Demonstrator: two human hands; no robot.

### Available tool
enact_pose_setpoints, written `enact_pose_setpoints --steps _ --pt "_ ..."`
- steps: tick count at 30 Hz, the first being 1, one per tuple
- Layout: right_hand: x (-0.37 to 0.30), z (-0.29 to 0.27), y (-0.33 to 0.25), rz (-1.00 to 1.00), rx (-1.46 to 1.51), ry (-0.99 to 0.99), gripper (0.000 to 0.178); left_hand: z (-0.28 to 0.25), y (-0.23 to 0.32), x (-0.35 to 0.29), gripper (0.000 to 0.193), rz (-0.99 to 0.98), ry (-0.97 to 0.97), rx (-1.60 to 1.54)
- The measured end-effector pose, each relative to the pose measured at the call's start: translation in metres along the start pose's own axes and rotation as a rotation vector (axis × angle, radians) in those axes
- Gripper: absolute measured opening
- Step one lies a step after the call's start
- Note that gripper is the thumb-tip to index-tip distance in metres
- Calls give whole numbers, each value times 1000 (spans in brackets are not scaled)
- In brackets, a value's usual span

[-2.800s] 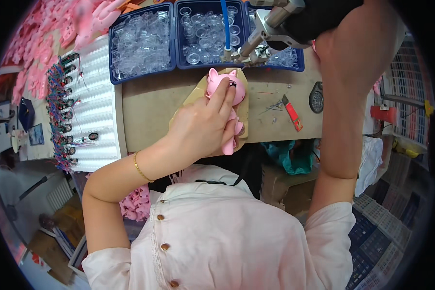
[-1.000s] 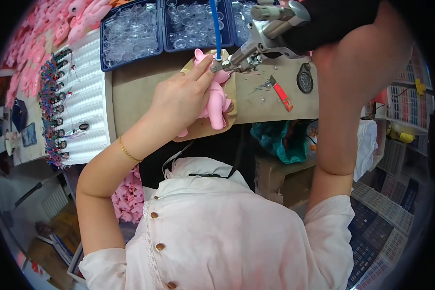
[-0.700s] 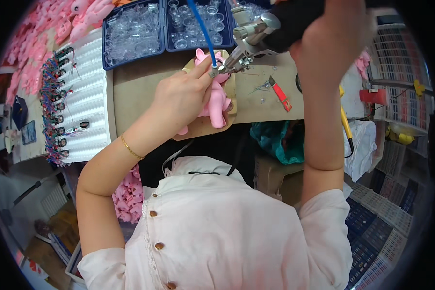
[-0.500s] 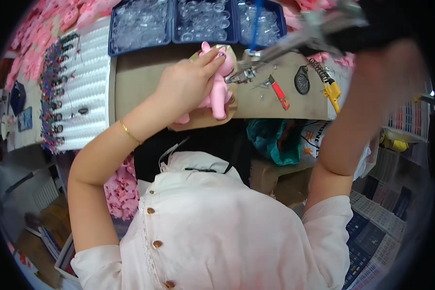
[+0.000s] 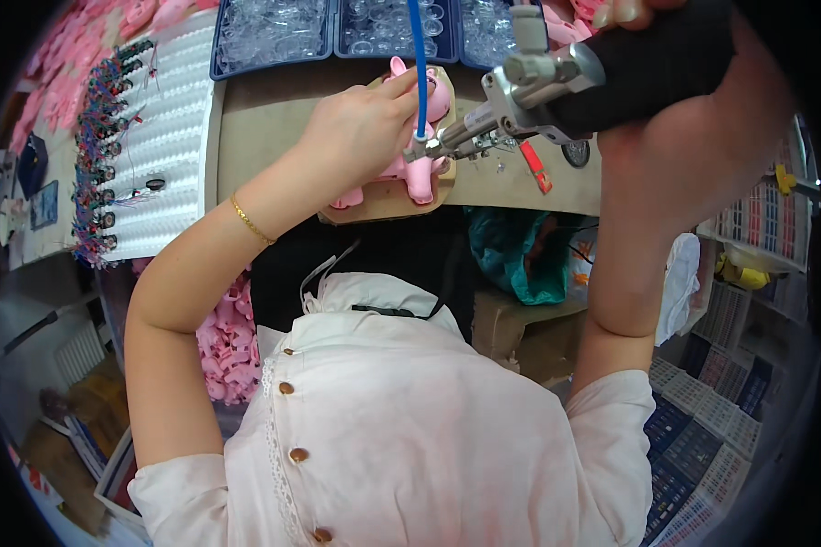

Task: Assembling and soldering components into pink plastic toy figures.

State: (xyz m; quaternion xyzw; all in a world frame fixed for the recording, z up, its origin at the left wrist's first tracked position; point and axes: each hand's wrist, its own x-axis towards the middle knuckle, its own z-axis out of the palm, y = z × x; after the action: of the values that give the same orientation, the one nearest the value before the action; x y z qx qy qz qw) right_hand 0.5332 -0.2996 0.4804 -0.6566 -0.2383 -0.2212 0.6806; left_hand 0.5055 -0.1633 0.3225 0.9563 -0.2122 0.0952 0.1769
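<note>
A pink plastic toy animal (image 5: 420, 182) lies on a tan board (image 5: 374, 213) at the table's near edge. My left hand (image 5: 360, 128) presses it down, fingers closed over its upper body. In my right hand (image 5: 675, 150) is a screwdriver (image 5: 652, 73) with a black grip, metal front end and blue feed hose (image 5: 418, 64). Its tip meets the toy's body beside my left fingertips; the exact contact spot is hidden. The right fingers wrap the black grip, partly out of the picture at the top.
Behind the toy stand blue trays (image 5: 333, 27) of clear plastic parts. At left, a white ridged rack (image 5: 169, 118) carries wired components. A red-handled knife (image 5: 535, 167) and a dark oval piece (image 5: 575, 153) lie right of the toy. A teal bag (image 5: 543, 269) sits below the table edge.
The screwdriver has swung inward and lower over the toy, its tip shifting slightly left. My right hand has moved left with it. My left hand stays on the toy.
</note>
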Motion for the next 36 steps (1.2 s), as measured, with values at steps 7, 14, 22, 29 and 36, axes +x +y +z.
enact_pose_setpoints --steps 7,14,22,29,36 --pt "-4 19 -2 201 9 0 39 8 -1 -9 41 -64 105 57" --pt "91 -99 4 226 551 -485 31 6 -8 5 32 95 200 45" --pt "109 -95 30 206 421 -389 31 -32 9 37 25 213 -99 -615" --pt "128 -125 47 180 320 -279 31 -25 16 65 22 216 -115 -444" --pt "150 -158 52 161 268 -216 30 6 -7 77 14 258 75 -133"
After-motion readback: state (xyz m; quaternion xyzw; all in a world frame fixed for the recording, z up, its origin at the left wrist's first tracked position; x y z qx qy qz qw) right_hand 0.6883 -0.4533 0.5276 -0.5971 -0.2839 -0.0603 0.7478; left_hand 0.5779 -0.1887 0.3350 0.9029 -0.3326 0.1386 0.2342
